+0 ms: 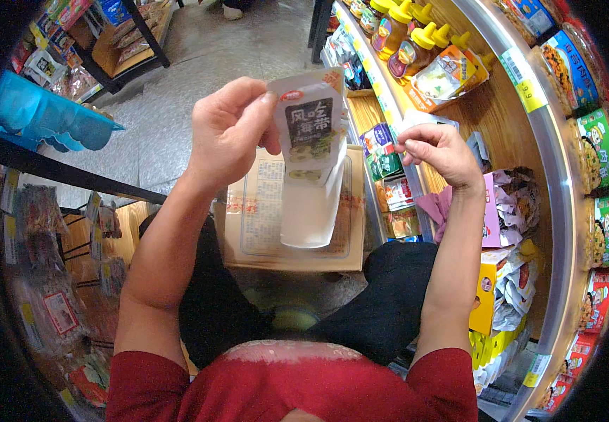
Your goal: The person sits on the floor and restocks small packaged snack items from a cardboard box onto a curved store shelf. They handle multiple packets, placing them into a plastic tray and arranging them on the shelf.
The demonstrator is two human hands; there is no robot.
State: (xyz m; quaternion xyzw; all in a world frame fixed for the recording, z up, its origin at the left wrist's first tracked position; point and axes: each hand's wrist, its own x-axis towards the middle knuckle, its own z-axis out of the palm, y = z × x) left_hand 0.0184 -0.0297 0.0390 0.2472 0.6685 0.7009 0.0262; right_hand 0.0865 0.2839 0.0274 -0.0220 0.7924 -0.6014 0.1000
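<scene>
My left hand (235, 126) pinches the upper left edge of a snack pouch (309, 126) with a dark printed panel, which hangs upright. Below and partly behind the pouch hangs a long translucent plastic sleeve or tray (312, 211); how it joins the pouch cannot be told. Both are in front of a brown cardboard box (251, 232) between my knees. My right hand (433, 153) is raised by the right shelf, thumb near the curled fingers, with nothing clearly seen in it. A purple cloth (436, 208) lies below that hand at the shelf edge.
Wooden shelves on the right hold yellow-capped squeeze bottles (394, 26), an orange and white packet (447, 79), a yellow carton (486, 290) and clear jars (594, 153). A blue plastic basket (51, 113) stands at the upper left. Packaged goods (61, 311) hang at the lower left.
</scene>
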